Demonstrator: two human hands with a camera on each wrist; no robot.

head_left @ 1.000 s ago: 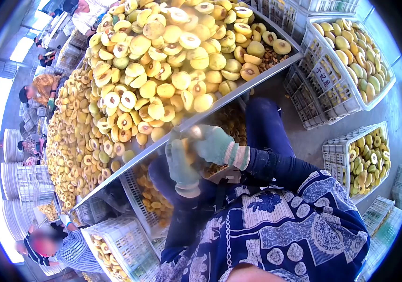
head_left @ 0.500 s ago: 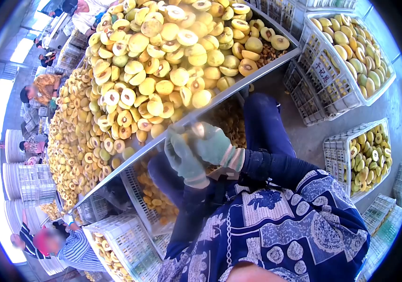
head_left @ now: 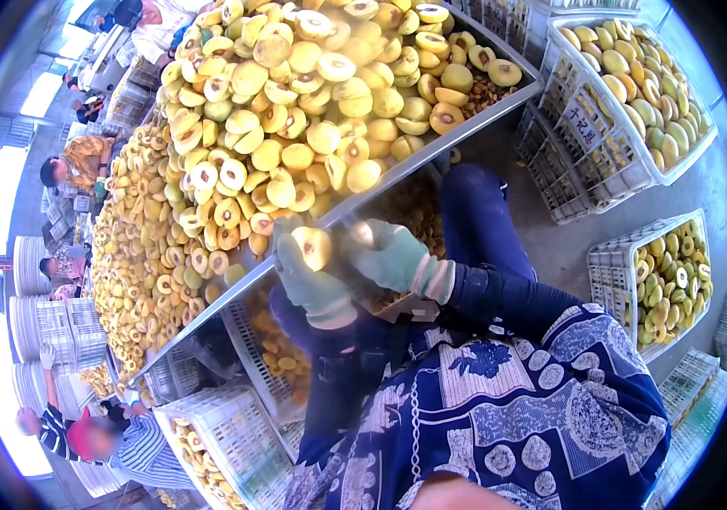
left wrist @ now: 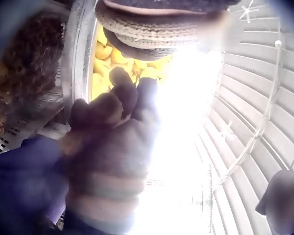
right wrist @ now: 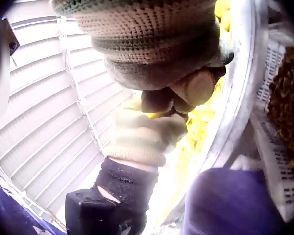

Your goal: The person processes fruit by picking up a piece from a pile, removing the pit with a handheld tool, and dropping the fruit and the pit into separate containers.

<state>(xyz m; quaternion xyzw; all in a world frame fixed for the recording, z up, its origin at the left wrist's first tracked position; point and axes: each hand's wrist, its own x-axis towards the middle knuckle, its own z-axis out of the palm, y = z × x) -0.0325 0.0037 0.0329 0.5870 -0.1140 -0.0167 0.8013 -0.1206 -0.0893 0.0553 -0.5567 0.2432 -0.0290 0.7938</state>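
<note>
My left hand (head_left: 314, 287), in a pale green knit glove, holds a yellow peach half (head_left: 311, 246) with its cut face upward and brown at the centre. Beside it my right hand (head_left: 391, 255), gloved alike, grips a short tool whose round, wood-coloured handle end (right wrist: 198, 88) pokes out of the fist; the rest of the tool is hidden. Both hands are at the metal rim (head_left: 355, 202) of a big table heaped with peach halves (head_left: 283, 157). In the right wrist view the left hand (right wrist: 147, 132) appears just below the right one.
Crates of peach halves (head_left: 636, 106) stand on the right, with another crate (head_left: 670, 285) nearer. A crate (head_left: 223, 446) stands at lower left. Below the rim, between the knees, lies a brownish pile (head_left: 419, 217). Other people (head_left: 83, 166) sit along the far left.
My left hand has drawn away to the left from the right hand and turned, bringing the peach half's cut face into view. The right hand stays near the rim, still holding its tool.
</note>
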